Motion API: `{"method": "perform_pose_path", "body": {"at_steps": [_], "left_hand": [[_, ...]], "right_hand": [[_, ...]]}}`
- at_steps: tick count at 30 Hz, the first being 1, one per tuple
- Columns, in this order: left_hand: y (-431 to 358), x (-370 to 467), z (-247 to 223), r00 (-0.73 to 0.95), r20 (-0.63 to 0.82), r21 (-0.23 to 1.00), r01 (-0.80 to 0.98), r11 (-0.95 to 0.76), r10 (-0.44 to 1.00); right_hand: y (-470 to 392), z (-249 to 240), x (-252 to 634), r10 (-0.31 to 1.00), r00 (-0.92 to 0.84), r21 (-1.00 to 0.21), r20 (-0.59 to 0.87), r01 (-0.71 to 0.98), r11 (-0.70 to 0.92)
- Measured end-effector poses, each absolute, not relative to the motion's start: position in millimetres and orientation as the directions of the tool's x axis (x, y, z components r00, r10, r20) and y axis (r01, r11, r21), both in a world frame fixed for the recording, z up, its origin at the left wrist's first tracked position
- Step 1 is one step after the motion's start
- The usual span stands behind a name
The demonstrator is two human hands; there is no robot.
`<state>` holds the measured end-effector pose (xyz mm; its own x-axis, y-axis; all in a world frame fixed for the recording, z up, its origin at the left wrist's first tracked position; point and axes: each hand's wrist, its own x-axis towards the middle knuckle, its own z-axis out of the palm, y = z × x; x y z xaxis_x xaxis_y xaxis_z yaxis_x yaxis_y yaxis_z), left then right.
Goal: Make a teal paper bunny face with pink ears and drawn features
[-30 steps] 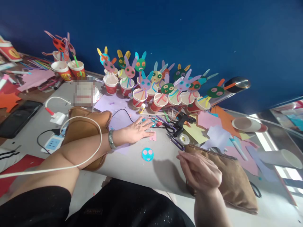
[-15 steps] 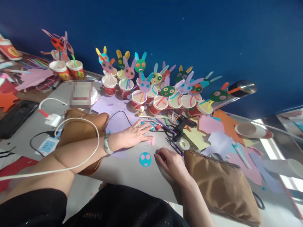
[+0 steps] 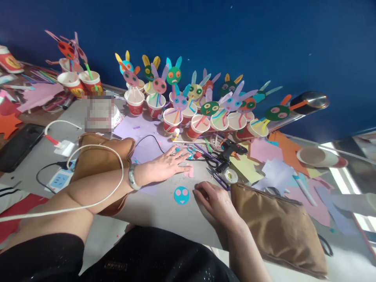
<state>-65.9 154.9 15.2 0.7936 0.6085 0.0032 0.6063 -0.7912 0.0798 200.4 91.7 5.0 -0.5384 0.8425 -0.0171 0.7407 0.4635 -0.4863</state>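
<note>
My left hand (image 3: 164, 168) lies stretched out, palm down, its fingers spread. Its fingertips touch or lie just beside a small pink paper piece (image 3: 190, 171). My right hand (image 3: 216, 199) rests on the table with its fingers curled in, and nothing shows in it. Between the hands and a little nearer to me lies a round blue paper face (image 3: 181, 195) with pink eyes and a pink mouth. Beyond my left fingers are blue paper scraps, partly covered, and a small glue bottle (image 3: 175, 135).
Paper cups (image 3: 199, 126) holding paper rabbit figures line the blue wall. A black glue gun (image 3: 227, 152), tape roll (image 3: 230, 176) and scissors (image 3: 216, 177) lie right of centre. Brown pouches (image 3: 279, 227) flank both arms. A white cable (image 3: 122, 176) crosses my left forearm.
The view has shifted slightly. Both hands hold nearly the same poses and places, and the blue face and pink piece have not visibly moved on the table.
</note>
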Motion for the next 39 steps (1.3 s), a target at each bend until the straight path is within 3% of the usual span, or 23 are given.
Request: {"method": "perform_pose_path", "body": {"at_steps": [10, 18, 28, 33, 39], "left_hand": [[156.8, -65.7, 14.7, 0.801, 0.011, 0.046, 0.597, -0.801, 0.598], [157.3, -66.2, 5.8, 0.791, 0.055, 0.106, 0.602, -0.792, 0.609], [156.9, -66.9, 14.2, 0.797, 0.017, 0.062, 0.601, -0.797, 0.603], [156.9, -67.1, 10.9, 0.790, 0.035, 0.104, 0.606, -0.789, 0.612], [157.9, -66.0, 12.8, 0.796, 0.017, 0.057, 0.604, -0.795, 0.605]], "right_hand": [[91.2, 8.5, 197.3, 0.850, -0.526, -0.473, -0.018, 0.754, 0.456], [91.5, 8.1, 196.9, 0.856, -0.517, -0.492, -0.018, 0.750, 0.442], [94.4, 6.2, 197.3, 0.862, -0.507, -0.505, -0.028, 0.751, 0.425], [94.4, 6.2, 197.3, 0.864, -0.503, -0.504, -0.019, 0.751, 0.426], [93.4, 7.4, 196.6, 0.864, -0.503, -0.502, -0.015, 0.752, 0.428]]}}
